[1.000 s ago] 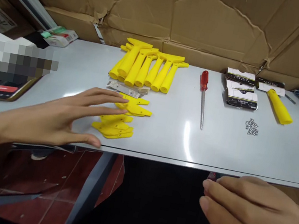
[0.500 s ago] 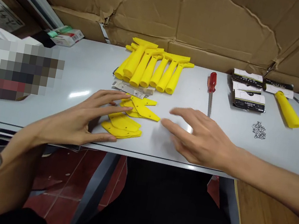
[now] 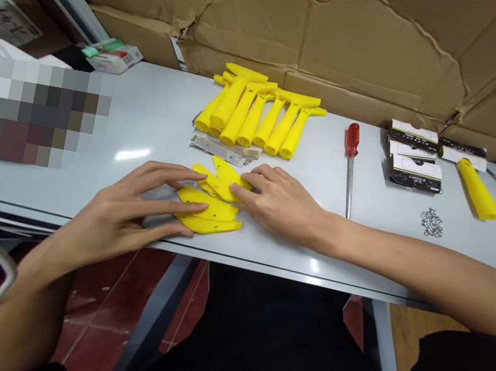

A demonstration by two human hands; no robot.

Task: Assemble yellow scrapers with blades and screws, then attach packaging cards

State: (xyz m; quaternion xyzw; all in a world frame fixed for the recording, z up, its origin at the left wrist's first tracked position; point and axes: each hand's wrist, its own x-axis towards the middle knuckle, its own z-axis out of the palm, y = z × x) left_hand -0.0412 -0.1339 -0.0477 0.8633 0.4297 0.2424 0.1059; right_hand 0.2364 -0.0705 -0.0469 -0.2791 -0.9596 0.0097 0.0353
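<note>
Resting left hand (image 3: pixel 122 208) along the left side of flat yellow pieces (image 3: pixel 219 212), spreading thumb, index and middle finger well apart, laying the tips on or right beside the plastic. Holding right hand (image 3: pixel 277 207) at the opposite end, bunching its fingers close together over the upper pieces — not showing whether pinching one or only pressing, so unable to tell. Finding the pieces lying on the table (image 3: pixel 156 131) near its front edge, overlapping at odd angles, in front of yellow handles (image 3: pixel 244 111).

Mainly risking a skewed pile: probably catching one edge under another if squeezed unevenly from both sides. Also risking slippage, judging by thin, smooth-looking plastic — probably shearing upper pieces off lower ones if pressed harder on top than along the edges. Possibly losing the nearest pieces over the front edge if dragged toward the body. Possibly nudging the metal strips (image 3: pixel 223 150) just behind if pushed too far away.

Minding the right forearm too: lying just beside the tip of the screwdriver (image 3: pixel 351 172) and near small metal fasteners (image 3: pixel 431 223), possibly rolling the one or scattering the others with a wide sweep.
</note>
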